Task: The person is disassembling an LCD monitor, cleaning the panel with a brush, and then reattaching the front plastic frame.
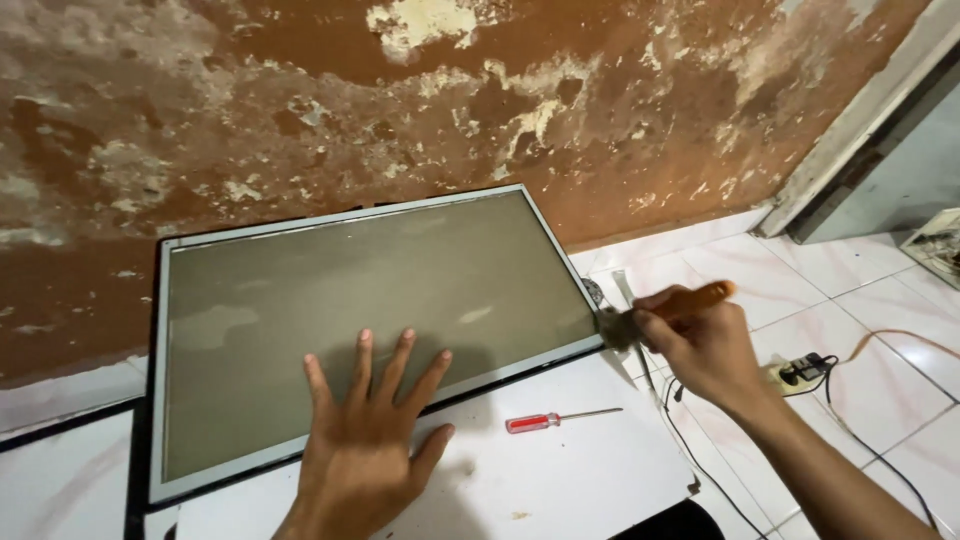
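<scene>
White surface (560, 480) carries red-handled screwdriver (552, 419) near its right edge, lying loose. Left hand (365, 440) released, fingers spread flat on grey panel (370, 310). Right hand (700, 345) grasping orange-handled brush (665, 308), bristles at panel's right edge. Peeling brown wall (400, 100) behind.

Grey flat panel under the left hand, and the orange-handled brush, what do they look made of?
Grey flat panel: looks like a matte plastic or film sheet in a thin pale metal-looking frame; dull surface, soft reflections. Orange-handled brush, held in the right hand: handle looks like orange-brown wood or plastic, dark bristles at the panel's edge. The left hand lies flat on the panel.
</scene>
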